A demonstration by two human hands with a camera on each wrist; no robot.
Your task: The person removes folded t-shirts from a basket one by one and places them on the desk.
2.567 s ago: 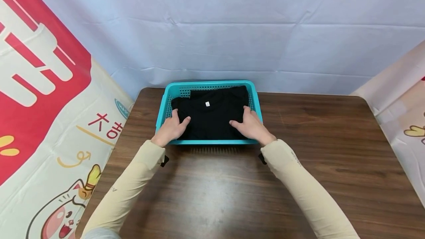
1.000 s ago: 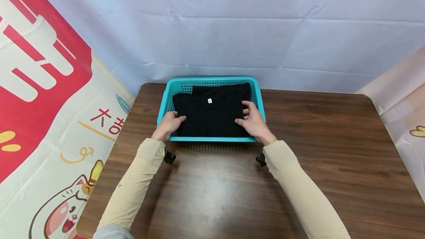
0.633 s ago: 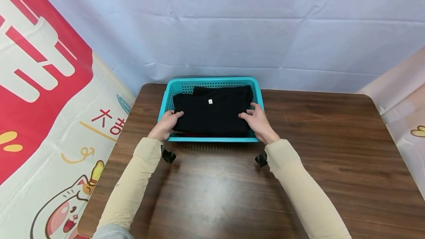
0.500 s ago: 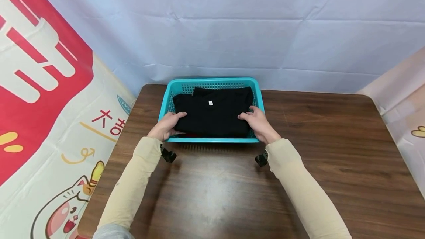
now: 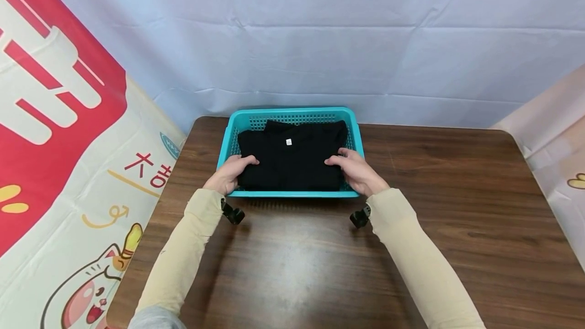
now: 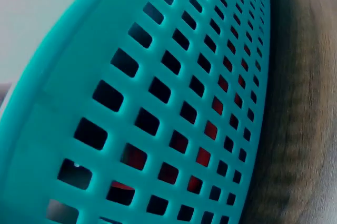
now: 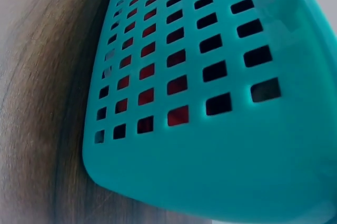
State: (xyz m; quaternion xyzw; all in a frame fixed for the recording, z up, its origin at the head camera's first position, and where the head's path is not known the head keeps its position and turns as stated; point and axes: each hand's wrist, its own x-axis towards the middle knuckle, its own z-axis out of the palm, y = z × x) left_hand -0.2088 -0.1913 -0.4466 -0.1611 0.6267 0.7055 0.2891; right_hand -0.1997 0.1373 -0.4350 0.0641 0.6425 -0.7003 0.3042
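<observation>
Tabletop (image 5: 439, 176), garment (image 5: 292, 164) now in both hands (image 5: 228, 173) (image 5: 358, 170)

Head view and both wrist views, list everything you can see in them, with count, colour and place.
Basket: one, teal, at the table's far edge
Black garment: at least one, black, folded inside the basket
Label: one, white, on the garment
Red material: count unclear, red, behind the basket's holes
Table: one, brown, under the basket
Backdrop: one, pale bluish-white, behind the table
Printed banner: one, red and white, left
Printed sheet: one, pale, right edge
Left hand: one, bare, gripping the garment's left side
Right hand: one, bare, gripping its right side
Sleeves: two, cream, on both forearms
Wrist devices: two, black, below the wrists
</observation>
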